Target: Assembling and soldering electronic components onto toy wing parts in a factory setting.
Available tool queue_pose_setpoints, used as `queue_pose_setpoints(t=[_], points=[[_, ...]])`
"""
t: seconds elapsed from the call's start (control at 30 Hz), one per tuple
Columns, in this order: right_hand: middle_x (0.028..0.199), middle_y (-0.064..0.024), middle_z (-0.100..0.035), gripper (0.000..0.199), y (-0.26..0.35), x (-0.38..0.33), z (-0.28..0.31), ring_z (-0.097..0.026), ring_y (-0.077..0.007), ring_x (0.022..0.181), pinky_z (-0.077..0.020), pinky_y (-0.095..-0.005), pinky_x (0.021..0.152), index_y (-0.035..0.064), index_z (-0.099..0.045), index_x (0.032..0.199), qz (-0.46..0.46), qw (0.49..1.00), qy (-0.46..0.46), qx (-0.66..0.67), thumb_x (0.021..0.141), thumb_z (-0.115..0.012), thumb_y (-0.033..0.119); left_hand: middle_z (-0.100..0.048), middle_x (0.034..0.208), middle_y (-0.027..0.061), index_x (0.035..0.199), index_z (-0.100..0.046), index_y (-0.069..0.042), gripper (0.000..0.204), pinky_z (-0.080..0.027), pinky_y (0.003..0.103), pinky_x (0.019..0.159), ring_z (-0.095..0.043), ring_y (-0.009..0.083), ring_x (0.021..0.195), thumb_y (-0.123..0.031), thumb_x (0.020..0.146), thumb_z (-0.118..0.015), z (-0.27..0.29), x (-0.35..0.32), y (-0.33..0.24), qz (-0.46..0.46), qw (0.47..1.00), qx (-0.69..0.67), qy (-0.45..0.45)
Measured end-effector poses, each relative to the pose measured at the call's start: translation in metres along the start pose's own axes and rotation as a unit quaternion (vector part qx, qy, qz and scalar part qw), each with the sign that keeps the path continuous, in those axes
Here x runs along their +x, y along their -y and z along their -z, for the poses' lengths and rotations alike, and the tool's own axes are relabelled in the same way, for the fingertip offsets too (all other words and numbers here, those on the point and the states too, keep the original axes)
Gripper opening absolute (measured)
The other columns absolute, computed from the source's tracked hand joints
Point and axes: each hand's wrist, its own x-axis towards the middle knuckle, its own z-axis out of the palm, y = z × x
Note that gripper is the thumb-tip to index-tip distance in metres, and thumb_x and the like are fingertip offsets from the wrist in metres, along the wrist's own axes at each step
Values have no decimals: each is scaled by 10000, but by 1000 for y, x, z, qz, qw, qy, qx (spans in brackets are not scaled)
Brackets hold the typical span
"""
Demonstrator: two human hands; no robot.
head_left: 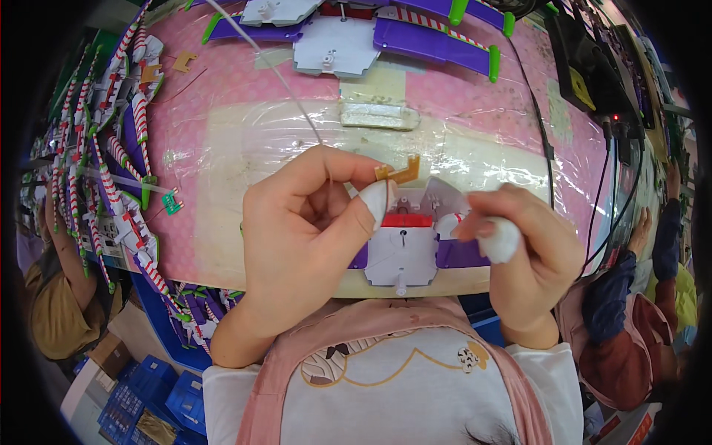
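My left hand (pixel 297 222) pinches a small tan circuit board (pixel 400 173) between thumb and forefinger, above the table. A thin brown wire runs by its fingers, and a long pale strand (pixel 271 67) reaches down to the knuckles. My right hand (pixel 530 256), slightly blurred, has thumb and fingers drawn together; whatever they hold is hidden. White coverings wrap both thumbs. Below and between the hands lies a white plastic toy body (pixel 402 256) with a red part (pixel 408 220) and purple wings, partly covered by my hands. A clear, curved plastic piece (pixel 443 194) shows behind it.
Winged toy pieces (pixel 334 48) lie at the far edge, and striped ones (pixel 119 148) pile up at left. A green circuit board (pixel 172 201) and another tan board (pixel 184 61) lie nearby. Black cables (pixel 541 111) run along the right. Other people work at both sides.
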Motion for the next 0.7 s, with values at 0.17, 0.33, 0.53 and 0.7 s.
queue_pose_setpoints(t=[0.17,0.33,0.53,0.7], points=[[663,-37,-606,132,-1,4,-11,-514,-37,569,-388,-185,483,-43,-605,898,-162,974,56,149,810,-624,54,-537,682,-12,893,-573,36,110,-325,157,489,-435,4,562,20,786,-595,1,-3,0,-2,1000,-17,6],[636,-9,-585,116,-5,4,-16,-475,-17,539,-356,-157,470,-39,-609,881,-122,984,54,115,826,-611,62,-602,829,57,927,-540,47,127,-451,173,615,-563,59,697,26,807,-576,3,-3,-3,-2,997,65,38],[625,-31,-585,100,-6,7,-18,-476,-30,505,-359,-170,447,-34,-620,853,-53,998,35,25,812,-614,57,-600,813,48,933,-537,50,138,-449,170,611,-559,53,696,22,806,-587,0,-3,-2,-4,998,53,32],[647,-67,-592,104,-5,6,-20,-516,-94,485,-402,-211,448,-21,-630,864,22,996,-7,-91,772,-633,27,-597,782,33,930,-541,45,142,-422,157,575,-537,37,658,17,802,-597,-1,-4,-3,-1,997,70,28]])
